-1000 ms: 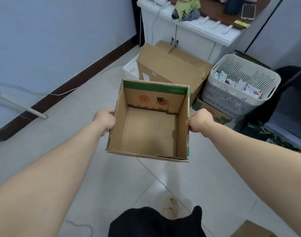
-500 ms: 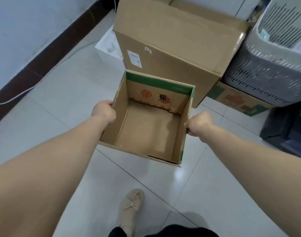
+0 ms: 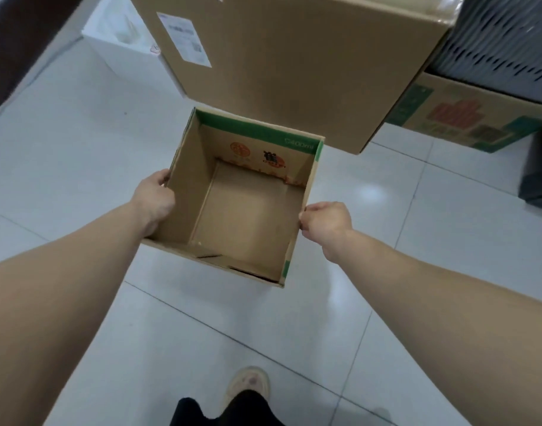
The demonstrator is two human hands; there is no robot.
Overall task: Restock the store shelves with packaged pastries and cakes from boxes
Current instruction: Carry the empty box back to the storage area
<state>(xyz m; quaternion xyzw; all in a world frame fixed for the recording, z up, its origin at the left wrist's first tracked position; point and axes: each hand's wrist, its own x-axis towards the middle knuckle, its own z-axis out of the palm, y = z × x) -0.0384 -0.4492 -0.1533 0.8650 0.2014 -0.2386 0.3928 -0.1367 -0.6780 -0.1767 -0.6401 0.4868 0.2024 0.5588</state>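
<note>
I hold an open-topped cardboard box (image 3: 248,216) with green trim and red print on its inner far wall; nothing is inside it. My left hand (image 3: 154,199) grips its left wall, fingers curled over the rim. My right hand (image 3: 326,221) is closed on the right wall's rim. The box hangs low over the white tiled floor, just in front of a large closed cardboard carton (image 3: 294,56). No pastries or shelves show in view.
A white box (image 3: 125,47) stands left of the large carton. A printed green carton (image 3: 466,118) lies at the right under a grey slotted basket (image 3: 503,41). A dark object (image 3: 540,176) is at the right edge. My shoe (image 3: 248,384) is below.
The view has tilted down and closer to the large carton. The box in my hands has moved forward and lower toward the floor; both hands keep their grip.
</note>
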